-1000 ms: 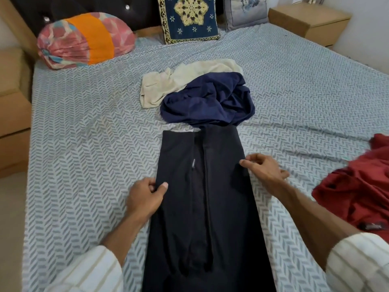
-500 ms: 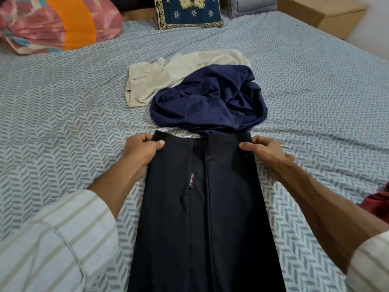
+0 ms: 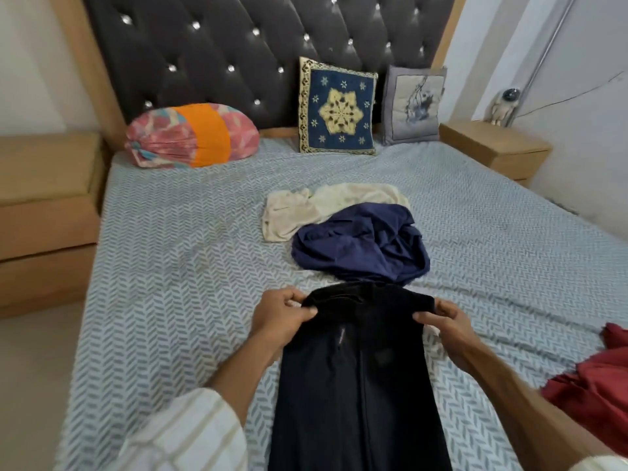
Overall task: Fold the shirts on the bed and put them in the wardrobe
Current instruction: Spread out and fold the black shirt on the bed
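A black shirt, folded into a long narrow strip, lies on the bed in front of me. My left hand pinches its far left corner and my right hand pinches its far right corner. The far edge is lifted off the sheet and curls toward me. Beyond it lie a crumpled navy shirt and a cream shirt. A red shirt is bunched at the right edge of the view.
Three cushions lean on the dark tufted headboard: a pink and orange one, a blue patterned one, a grey one. Wooden bedside units stand at left and right. No wardrobe is in view.
Both hands slid up the shirt's sides to its far corners, gripped them and raised the far edge off the bed. My head tilted up, showing the headboard.
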